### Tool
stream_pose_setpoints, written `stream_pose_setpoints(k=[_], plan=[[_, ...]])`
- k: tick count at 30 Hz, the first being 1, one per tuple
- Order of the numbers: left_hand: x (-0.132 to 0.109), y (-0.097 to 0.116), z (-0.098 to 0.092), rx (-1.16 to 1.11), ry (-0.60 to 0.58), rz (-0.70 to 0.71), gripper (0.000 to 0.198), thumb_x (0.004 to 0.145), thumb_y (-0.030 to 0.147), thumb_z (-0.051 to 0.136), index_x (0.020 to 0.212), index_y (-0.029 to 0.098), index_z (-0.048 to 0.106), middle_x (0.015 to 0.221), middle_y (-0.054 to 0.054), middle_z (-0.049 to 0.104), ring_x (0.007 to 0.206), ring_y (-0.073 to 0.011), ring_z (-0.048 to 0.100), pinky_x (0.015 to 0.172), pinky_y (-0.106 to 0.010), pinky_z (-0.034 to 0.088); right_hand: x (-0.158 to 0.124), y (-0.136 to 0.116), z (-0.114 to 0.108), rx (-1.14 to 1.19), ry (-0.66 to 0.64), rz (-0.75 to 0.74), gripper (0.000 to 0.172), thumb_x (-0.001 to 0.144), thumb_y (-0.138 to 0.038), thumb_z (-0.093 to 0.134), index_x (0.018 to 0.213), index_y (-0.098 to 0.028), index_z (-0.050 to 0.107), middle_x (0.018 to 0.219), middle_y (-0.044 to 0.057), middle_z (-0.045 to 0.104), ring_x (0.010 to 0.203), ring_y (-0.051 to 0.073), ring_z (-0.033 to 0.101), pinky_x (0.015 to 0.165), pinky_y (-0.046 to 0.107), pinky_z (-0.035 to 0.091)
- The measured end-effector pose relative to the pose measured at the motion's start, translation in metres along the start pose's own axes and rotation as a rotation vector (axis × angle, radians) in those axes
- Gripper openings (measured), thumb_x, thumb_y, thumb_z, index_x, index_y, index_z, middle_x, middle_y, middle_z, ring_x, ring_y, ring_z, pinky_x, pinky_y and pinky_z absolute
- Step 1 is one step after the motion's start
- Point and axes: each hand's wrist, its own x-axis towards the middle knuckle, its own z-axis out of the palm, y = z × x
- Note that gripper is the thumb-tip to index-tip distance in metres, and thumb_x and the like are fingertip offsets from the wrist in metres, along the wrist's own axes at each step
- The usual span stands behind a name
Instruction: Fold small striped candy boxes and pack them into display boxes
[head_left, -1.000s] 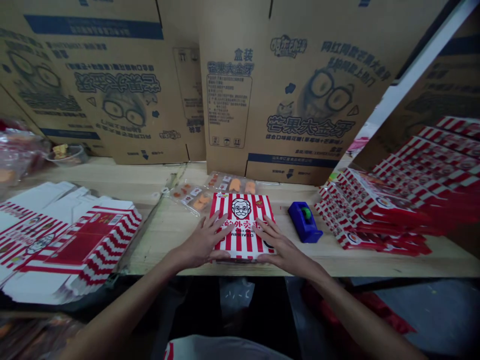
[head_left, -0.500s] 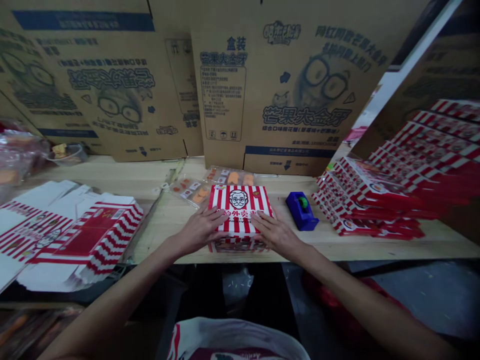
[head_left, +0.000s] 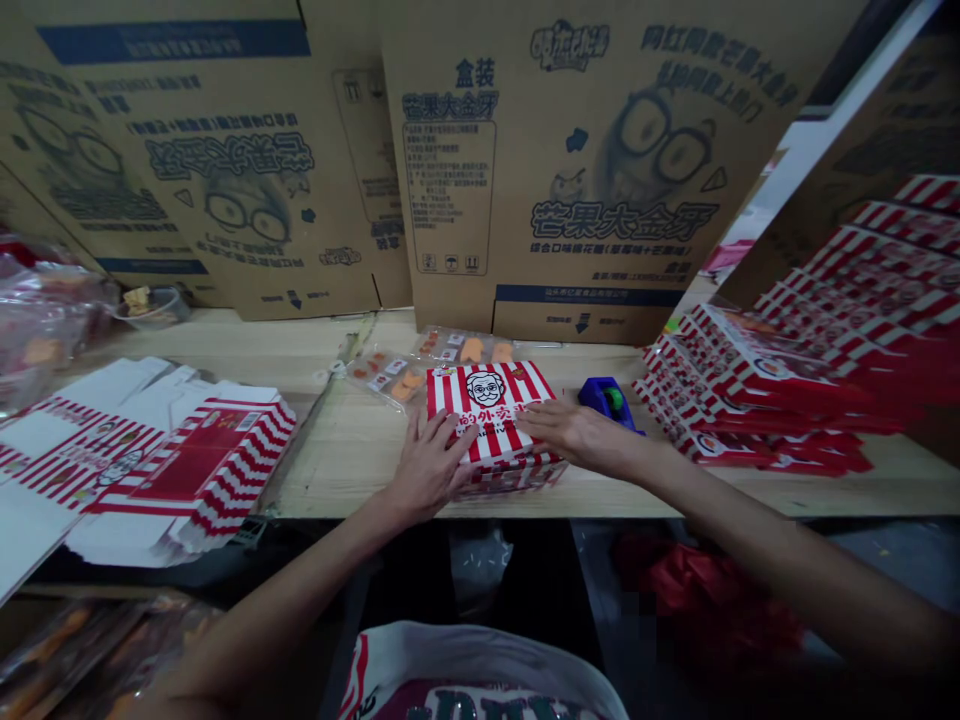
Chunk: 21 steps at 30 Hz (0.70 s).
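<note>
A red-and-white striped snack box (head_left: pixel 502 400) with a cartoon face on its lid sits near the table's front edge, turned slightly at an angle. My left hand (head_left: pixel 435 462) rests over its front left corner, fingers spread across the lid's edge. On the right part of the lid lie the outstretched fingers of my right hand (head_left: pixel 577 432). Neither hand is wrapped round the box. Just behind the box are clear packets of orange-brown sweets (head_left: pixel 390 376). A blue tape dispenser (head_left: pixel 598 394) stands beyond my right hand, partly hidden by it.
Flat striped cartons (head_left: pixel 187 470) are piled at the left. Striped boxes (head_left: pixel 739 375) stand stacked at the right. Large cardboard cartons (head_left: pixel 450 200) wall off the table's back. A clear tub (head_left: pixel 154 306) and plastic-wrapped packets (head_left: pixel 52 320) sit at the far left.
The box has turned a little and shifted slightly right. My left hand has moved to its front left corner, and my right hand now lies more sideways across the lid.
</note>
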Motion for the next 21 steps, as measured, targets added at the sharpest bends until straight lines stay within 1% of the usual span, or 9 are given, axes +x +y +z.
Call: stream_pose_setpoints(k=[2,3,6,8,10,12,15,18,21], plan=[[-0.002,-0.011,-0.003,0.017,-0.042,0.079,0.058,0.09,0.051,0.05,0.14,0.02,0.046,0.137,-0.019,0.051,0.131,-0.038,0.041,0.112,-0.067,0.011,-0.008,-0.004,0.016,-0.014,0.031,0.018,0.038,0.097,-0.03,0.047,0.132,-0.021,0.057,0.135,0.007,0.059,0.13,0.025,0.05,0.111,0.047,0.04],[-0.002,-0.016,-0.005,0.026,-0.063,0.118,0.061,0.089,0.053,0.052,0.141,0.02,0.045,0.136,-0.019,0.051,0.131,-0.0381,0.042,0.112,-0.067,0.012,-0.012,-0.006,0.024,-0.024,0.058,0.035,0.038,0.097,-0.029,0.046,0.133,-0.021,0.056,0.136,0.007,0.058,0.132,0.026,0.049,0.112,0.049,0.039],[-0.002,-0.027,-0.011,0.044,-0.119,0.219,0.065,0.087,0.048,0.058,0.145,0.022,0.039,0.136,-0.02,0.05,0.131,-0.0376,0.042,0.111,-0.06,0.025,-0.021,-0.012,0.047,-0.066,0.162,0.101,0.039,0.098,-0.028,0.045,0.136,-0.024,0.054,0.138,0.006,0.055,0.137,0.028,0.042,0.113,0.056,0.033],[-0.003,-0.026,-0.014,0.058,-0.125,0.254,0.065,0.088,0.041,0.059,0.146,0.025,0.036,0.138,-0.02,0.048,0.131,-0.0376,0.043,0.11,-0.057,0.03,-0.023,-0.015,0.055,-0.092,0.207,0.109,0.039,0.098,-0.026,0.045,0.136,-0.026,0.053,0.138,0.006,0.055,0.137,0.028,0.041,0.113,0.058,0.031],[-0.003,-0.017,-0.014,0.088,-0.096,0.257,0.061,0.09,0.038,0.057,0.146,0.023,0.037,0.142,-0.02,0.045,0.132,-0.0374,0.042,0.111,-0.056,0.029,-0.022,-0.016,0.057,-0.092,0.221,0.066,0.039,0.097,-0.025,0.046,0.135,-0.025,0.055,0.135,0.006,0.058,0.136,0.027,0.043,0.113,0.055,0.034],[-0.004,-0.004,-0.011,0.118,-0.045,0.254,0.059,0.091,0.037,0.056,0.142,0.015,0.041,0.144,-0.021,0.044,0.133,-0.0369,0.041,0.112,-0.053,0.029,-0.02,-0.017,0.055,-0.08,0.243,0.015,0.037,0.097,-0.023,0.047,0.133,-0.024,0.057,0.132,0.007,0.06,0.134,0.026,0.045,0.111,0.052,0.039],[-0.003,0.011,-0.002,0.165,0.068,0.282,0.054,0.091,0.036,0.056,0.134,0.004,0.049,0.139,-0.023,0.05,0.132,-0.0346,0.045,0.111,-0.047,0.034,-0.019,-0.019,0.047,-0.05,0.281,-0.026,0.035,0.096,-0.02,0.049,0.13,-0.023,0.06,0.128,0.008,0.064,0.131,0.025,0.049,0.109,0.05,0.043],[-0.003,0.013,0.006,0.199,0.164,0.315,0.046,0.092,0.033,0.055,0.128,0.004,0.054,0.133,-0.02,0.057,0.127,-0.0316,0.051,0.108,-0.044,0.038,-0.021,-0.02,0.041,0.0,0.233,-0.047,0.034,0.095,-0.019,0.052,0.128,-0.021,0.061,0.128,0.008,0.064,0.13,0.023,0.051,0.108,0.045,0.044],[-0.004,0.009,0.011,0.198,0.229,0.331,0.041,0.092,0.03,0.055,0.124,0.004,0.057,0.131,-0.018,0.06,0.125,-0.0314,0.054,0.106,-0.043,0.042,-0.026,-0.019,0.043,0.006,0.202,-0.066,0.039,0.093,-0.025,0.056,0.132,-0.023,0.057,0.131,0.009,0.062,0.131,0.024,0.049,0.112,0.051,0.037]])
